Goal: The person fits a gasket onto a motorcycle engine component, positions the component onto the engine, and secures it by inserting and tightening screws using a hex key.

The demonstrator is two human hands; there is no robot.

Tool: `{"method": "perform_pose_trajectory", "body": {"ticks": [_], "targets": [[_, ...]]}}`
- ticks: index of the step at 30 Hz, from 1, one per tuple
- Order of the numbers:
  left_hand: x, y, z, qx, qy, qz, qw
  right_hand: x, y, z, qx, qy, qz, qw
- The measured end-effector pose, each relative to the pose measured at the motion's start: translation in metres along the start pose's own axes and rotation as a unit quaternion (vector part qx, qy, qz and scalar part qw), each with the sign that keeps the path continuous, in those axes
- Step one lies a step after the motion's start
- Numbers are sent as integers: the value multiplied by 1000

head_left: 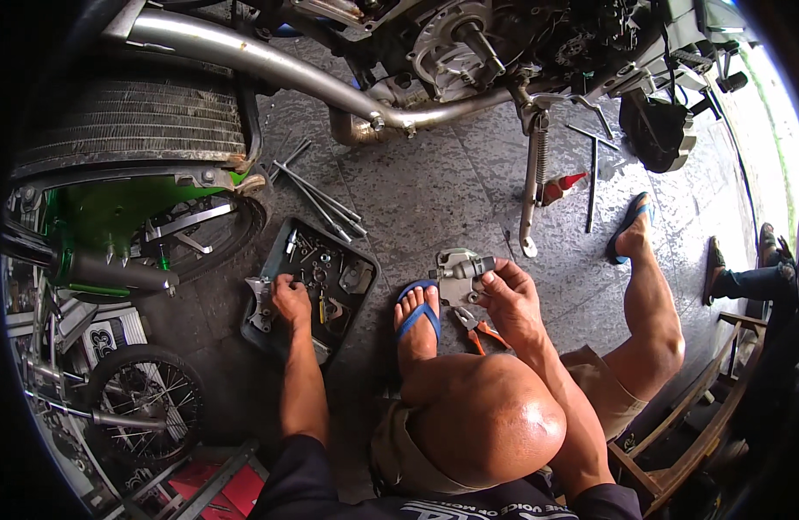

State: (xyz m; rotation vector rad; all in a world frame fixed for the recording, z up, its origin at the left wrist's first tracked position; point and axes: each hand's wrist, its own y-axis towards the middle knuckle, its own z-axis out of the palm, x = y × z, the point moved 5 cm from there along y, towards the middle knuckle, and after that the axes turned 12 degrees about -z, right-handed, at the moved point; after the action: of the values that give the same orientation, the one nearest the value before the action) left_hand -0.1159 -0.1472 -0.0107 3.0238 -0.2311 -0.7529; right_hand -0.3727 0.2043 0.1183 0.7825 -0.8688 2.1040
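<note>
Grey metal, apparently cast: the small part (454, 282) hangs above the floor (417, 191), just ahead of the near foot (418, 319), pinched at its dark cylinder (477, 267) between the thumb and fingers of the right hand (514, 299). I judge it fairly light, rigid and perhaps slick if oily; its solid body offers the surest hold. The left hand (293, 301) is over the tray (352, 250), fingers curled; I cannot tell whether they grip anything. Pale lettering marks the dark shirt (304, 485); I read none on the part.
</note>
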Motion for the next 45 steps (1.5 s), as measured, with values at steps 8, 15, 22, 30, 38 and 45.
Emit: {"method": "perform_pose_trajectory", "body": {"ticks": [8, 15, 22, 30, 38, 45], "targets": [[-192, -112, -61, 430, -594, -101, 672, 5, -2, 4, 4, -54, -25, 998], [-236, -130, -63, 515, -521, -41, 679, 9, -4, 15, 38, -130, -59, 989], [-251, -129, -59, 566, -446, 22, 694, 18, -4, 10, 68, -187, -83, 976], [-256, -129, -68, 602, -434, 37, 669, 21, -3, 11, 59, -205, -75, 974], [-262, -133, -63, 596, -380, 74, 703, 27, -5, 13, 68, -225, -91, 968], [-250, -143, -54, 514, -413, 81, 747, 30, -10, 22, 64, -218, -105, 968]]}}
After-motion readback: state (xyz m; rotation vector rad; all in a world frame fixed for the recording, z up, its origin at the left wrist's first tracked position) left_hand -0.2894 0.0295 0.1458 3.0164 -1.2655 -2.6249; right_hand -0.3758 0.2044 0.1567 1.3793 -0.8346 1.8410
